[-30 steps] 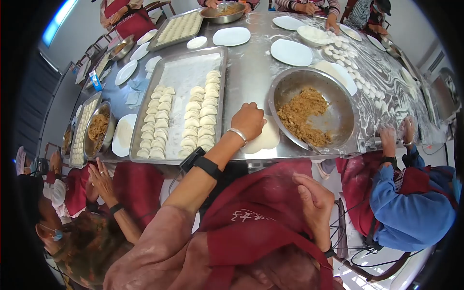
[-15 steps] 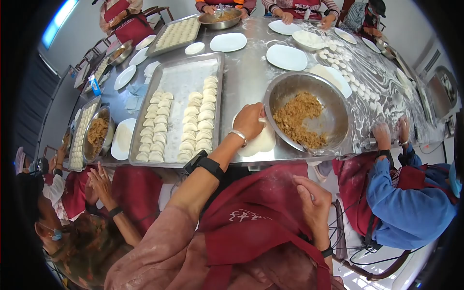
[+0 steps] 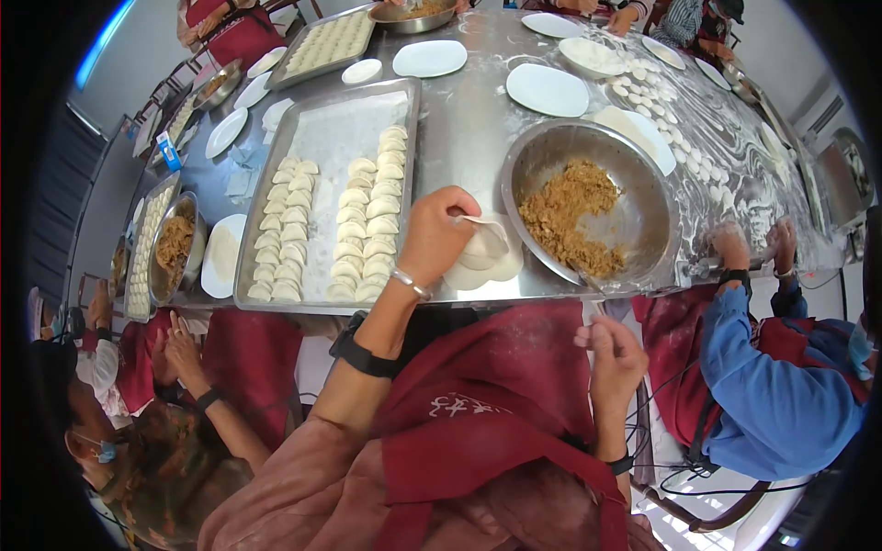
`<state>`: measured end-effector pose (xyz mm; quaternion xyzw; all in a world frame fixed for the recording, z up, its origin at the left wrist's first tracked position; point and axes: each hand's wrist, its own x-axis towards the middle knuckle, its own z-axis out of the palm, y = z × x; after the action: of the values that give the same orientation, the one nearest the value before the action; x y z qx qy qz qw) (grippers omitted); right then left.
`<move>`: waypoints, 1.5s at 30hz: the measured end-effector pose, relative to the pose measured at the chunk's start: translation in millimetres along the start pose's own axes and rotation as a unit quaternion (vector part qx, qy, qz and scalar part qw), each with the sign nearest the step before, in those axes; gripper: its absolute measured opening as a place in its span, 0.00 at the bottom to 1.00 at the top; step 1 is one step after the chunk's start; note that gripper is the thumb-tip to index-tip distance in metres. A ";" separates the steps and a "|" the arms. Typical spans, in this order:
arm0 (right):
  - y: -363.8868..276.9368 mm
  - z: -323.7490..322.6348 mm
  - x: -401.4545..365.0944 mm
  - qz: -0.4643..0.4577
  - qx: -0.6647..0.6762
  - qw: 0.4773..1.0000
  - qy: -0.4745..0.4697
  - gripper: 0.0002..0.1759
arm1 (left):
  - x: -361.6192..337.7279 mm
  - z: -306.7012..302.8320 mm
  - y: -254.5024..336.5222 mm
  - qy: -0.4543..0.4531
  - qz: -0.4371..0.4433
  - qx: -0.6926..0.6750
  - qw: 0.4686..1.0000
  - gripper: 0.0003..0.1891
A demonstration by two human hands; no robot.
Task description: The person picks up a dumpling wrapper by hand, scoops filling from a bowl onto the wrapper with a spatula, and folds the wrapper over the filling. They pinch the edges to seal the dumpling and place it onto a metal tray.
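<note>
My left hand [image 3: 441, 234] pinches the edge of a round dumpling wrapper [image 3: 490, 241] and lifts it, tilted, off a small pile of flat wrappers [image 3: 501, 268] on the table. Right of it stands a steel bowl [image 3: 654, 197] of brown minced filling [image 3: 574, 207]. A thin utensil handle [image 3: 593, 283] sticks out over its near rim. My right hand [image 3: 614, 363] is just below the table edge, close to that handle, its fingers loosely bent and partly blurred. Left of my left hand, a metal tray [image 3: 322, 110] carries rows of folded dumplings [image 3: 372, 216].
White plates [image 3: 547, 89] lie farther back. Small dough pieces [image 3: 684, 151] are scattered on the floured table at right. A person in a blue sleeve [image 3: 763, 386] works at my right; another person's hands [image 3: 184, 354] are at my left. A second dumpling tray [image 3: 326, 46] lies behind.
My left hand has raised a wrapper's edge from the pile. My right hand has moved up toward the bowl, its fingers bending. The view has tilted slightly down.
</note>
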<state>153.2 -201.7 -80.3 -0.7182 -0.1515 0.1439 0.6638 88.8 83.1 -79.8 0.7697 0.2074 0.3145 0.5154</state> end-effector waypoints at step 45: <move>-37.3 11.6 78.4 -0.325 -0.299 0.897 -0.025 0.05 | -66.6 -16.8 29.7 -0.076 -0.258 -0.433 0.860 0.15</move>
<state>219.1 -156.5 -44.4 -0.7901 -0.4285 -0.1139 0.4233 29.2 40.0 -65.8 0.4096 0.2014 0.1687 0.8736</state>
